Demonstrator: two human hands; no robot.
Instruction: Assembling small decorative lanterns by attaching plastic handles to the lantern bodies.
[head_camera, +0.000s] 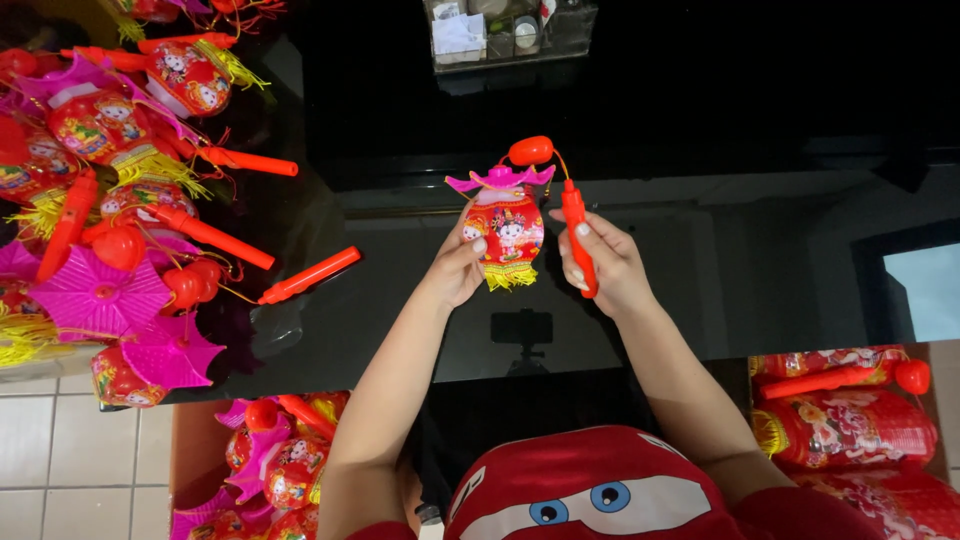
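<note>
Holding a small toy lantern (505, 228) up over the black glass counter (760, 270), both hands are busy. Left hand (455, 270) grips the lantern body from its left side, thumb across the printed red face, fingers behind. Right hand (600, 262) is clenched round the red plastic handle stick (577, 235), held near upright just right of the lantern. A thin wire runs from the stick's top to the red bulb-shaped cap (530, 150) sitting above the pink scalloped roof (500, 179). Yellow fringe (510, 275) hangs at the bottom, free of the counter.

Judging by the grip, the step in hand is checking or seating the lantern on its stick. To do it well: keep the left grip light, since the body looks thin and crushable; hold by the sides, not the fringe or roof petals. Keep the stick vertical w/ slack in the wire so it doesn't kink or pull out of the cap. Work clear of the pile of finished lanterns (110, 200) at the left, approx. well apart now, so fringes don't tangle. Loose red stick (310, 275) lies on the counter btwn pile and hands. Boxes of more lanterns (850, 420) sit lower right.
</note>
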